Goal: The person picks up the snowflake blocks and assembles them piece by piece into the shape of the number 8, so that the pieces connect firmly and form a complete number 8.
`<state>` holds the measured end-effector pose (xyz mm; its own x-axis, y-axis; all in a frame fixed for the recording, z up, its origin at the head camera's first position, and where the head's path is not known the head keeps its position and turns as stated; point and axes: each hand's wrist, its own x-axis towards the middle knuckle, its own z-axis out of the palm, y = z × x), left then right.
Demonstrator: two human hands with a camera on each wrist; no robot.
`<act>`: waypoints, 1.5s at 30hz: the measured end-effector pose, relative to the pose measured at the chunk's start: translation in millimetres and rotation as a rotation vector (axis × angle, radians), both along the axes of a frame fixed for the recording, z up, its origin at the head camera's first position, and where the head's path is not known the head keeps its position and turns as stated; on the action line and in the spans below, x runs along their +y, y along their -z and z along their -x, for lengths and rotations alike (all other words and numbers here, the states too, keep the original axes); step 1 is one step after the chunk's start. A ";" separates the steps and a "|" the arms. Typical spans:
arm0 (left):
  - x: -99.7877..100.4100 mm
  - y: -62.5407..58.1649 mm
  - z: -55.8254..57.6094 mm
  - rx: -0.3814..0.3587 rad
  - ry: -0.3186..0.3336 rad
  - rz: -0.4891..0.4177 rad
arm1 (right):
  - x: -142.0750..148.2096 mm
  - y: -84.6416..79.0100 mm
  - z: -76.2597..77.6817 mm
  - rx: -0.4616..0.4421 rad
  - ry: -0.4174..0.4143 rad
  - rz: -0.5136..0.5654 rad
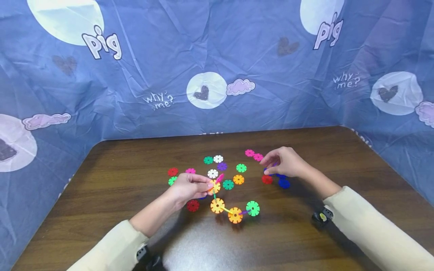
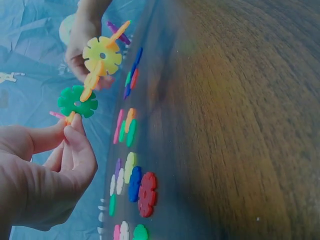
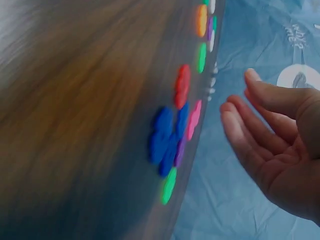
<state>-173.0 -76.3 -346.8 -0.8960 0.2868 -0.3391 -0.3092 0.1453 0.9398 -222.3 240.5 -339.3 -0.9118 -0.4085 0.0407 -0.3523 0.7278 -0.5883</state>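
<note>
My left hand [image 1: 186,188] pinches a chain of interlocked notched plastic discs by an orange disc [image 1: 215,186] at its upper end. A pink disc [image 1: 220,178] slots into that one, seen edge-on. From there the chain hangs toward the right through a green disc [image 2: 67,102], a yellow-orange disc [image 1: 217,206] and an orange disc [image 1: 235,215], ending in a bright green disc [image 1: 252,208]. Held above the table, my right hand [image 1: 287,162] has nothing between its thumb and parted fingers. Blue discs [image 3: 162,135] and a red disc [image 3: 182,86] lie nearest to it.
Loose discs lie scattered across the brown wooden table [image 1: 135,162]: white [image 1: 213,173], orange [image 1: 239,179], green [image 1: 241,168] and purple [image 1: 222,166] in the middle, pink [image 1: 249,153] farther back, red [image 1: 193,205] beside the left hand. A blue printed cloth [image 1: 135,75] hangs behind.
</note>
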 end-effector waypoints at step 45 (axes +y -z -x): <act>1.7 -1.0 1.8 -0.023 -0.007 -0.023 | -70.7 -1.5 -16.2 -0.482 0.243 0.564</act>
<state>-174.8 -74.6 -345.8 -0.8899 0.2891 -0.3528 -0.3315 0.1212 0.9356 -206.0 169.8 -337.8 -0.9429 -0.2305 -0.2404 0.1671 0.2969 -0.9402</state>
